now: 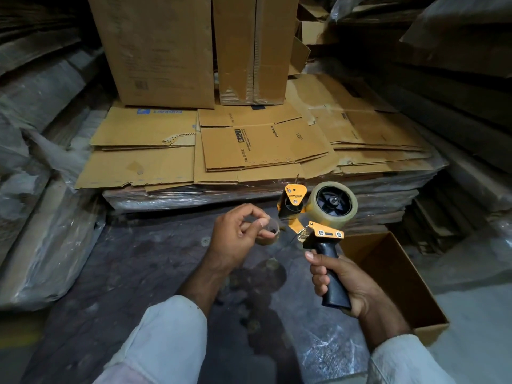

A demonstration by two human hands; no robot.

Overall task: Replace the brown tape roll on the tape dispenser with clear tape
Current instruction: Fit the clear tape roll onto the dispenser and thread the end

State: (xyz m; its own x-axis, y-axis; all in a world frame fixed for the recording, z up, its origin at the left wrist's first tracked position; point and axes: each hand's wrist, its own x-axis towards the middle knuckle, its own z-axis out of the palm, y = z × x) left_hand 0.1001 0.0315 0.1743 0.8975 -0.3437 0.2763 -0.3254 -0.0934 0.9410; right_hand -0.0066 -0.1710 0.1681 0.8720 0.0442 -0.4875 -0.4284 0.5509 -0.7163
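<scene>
My right hand point(342, 281) grips the black handle of an orange tape dispenser point(318, 217), held upright above the floor. A clear tape roll point(333, 203) sits on the dispenser's black hub. To the left, my left hand point(238, 236) pinches a loose end of clear tape point(270, 230) that curls into a small loop between thumb and fingers, just left of the dispenser's front roller. No brown tape roll is in view.
An open brown cardboard box point(393, 275) stands on the floor right of my right hand. Flattened cartons point(249, 148) lie stacked on a plastic-wrapped pile ahead, with upright boxes point(199, 51) behind. Wrapped bundles point(36, 217) line the left side. Dark plastic sheeting covers the floor.
</scene>
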